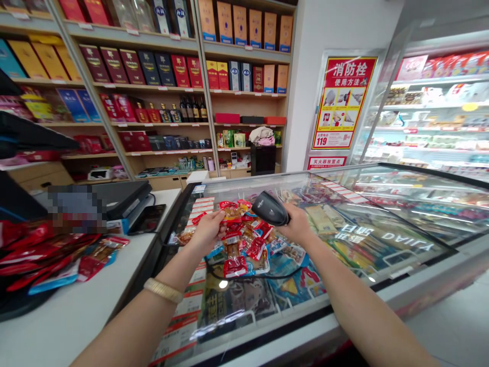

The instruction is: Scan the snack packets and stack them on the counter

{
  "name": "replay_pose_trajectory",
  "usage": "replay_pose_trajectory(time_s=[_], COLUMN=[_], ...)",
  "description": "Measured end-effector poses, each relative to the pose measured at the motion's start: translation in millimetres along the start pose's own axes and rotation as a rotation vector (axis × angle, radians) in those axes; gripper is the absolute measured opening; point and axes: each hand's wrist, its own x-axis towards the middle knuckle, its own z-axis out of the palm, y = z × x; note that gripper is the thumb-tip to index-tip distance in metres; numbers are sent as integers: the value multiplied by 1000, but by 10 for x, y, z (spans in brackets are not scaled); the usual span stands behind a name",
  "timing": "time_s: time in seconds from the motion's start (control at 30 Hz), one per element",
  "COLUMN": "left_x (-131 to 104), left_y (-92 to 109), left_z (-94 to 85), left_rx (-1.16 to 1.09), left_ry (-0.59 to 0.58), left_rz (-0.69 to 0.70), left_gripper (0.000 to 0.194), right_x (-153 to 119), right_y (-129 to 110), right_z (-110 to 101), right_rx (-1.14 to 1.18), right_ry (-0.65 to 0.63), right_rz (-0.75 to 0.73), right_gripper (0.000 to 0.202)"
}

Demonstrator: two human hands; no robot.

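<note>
A black handheld scanner [270, 208] is gripped by my right hand [297, 224], its head tilted left above a pile of snack packets. My left hand [208, 232] pinches a small red and yellow packet [233, 214] at the pile's upper left, just left of the scanner. The pile of red, shiny packets [234, 250], with some blue and white ones among them, lies on the glass top of a chest freezer [244, 316]. A black cable [263, 277] curves across the glass in front of the pile.
On the left, a white counter [91, 306] bears more red packets [42, 252], a black device [122, 196] and a dark phone-like object [150, 219]. Shelves [153, 89] of boxes and bottles stand behind. A lit display cooler [439, 107] is at the right.
</note>
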Motion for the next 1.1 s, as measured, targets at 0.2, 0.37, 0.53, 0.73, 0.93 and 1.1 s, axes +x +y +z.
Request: replay_pose_trajectory(time_s=[0.2, 0.37, 0.53, 0.73, 0.93, 1.1], left_x=[18, -85, -186, -161, -2, 48], left_y=[43, 59, 147, 328, 563, 679], left_z=[-37, -326, -858, -1687, -2177, -2242], left_rx=[207, 486, 740, 1265, 1855, 2050], left_ry=[27, 129, 237, 474, 489, 436], left_rz=[77, 351, 499, 608, 479, 314], left_gripper=[46, 69, 60, 50, 49, 56], right_x=[-13, 2, -6, -23, -39, -49], right_y=[14, -40, -60, -81, -102, -90], right_z=[38, 22, 23, 38, 65, 79], right_rx=[-12, 7, 4, 17, 23, 2], right_ry=[-12, -54, -50, -98, -129, -171], right_rz=[-10, -18, -6, -8, -22, -22], right_gripper=[22, 19, 22, 27, 26, 26])
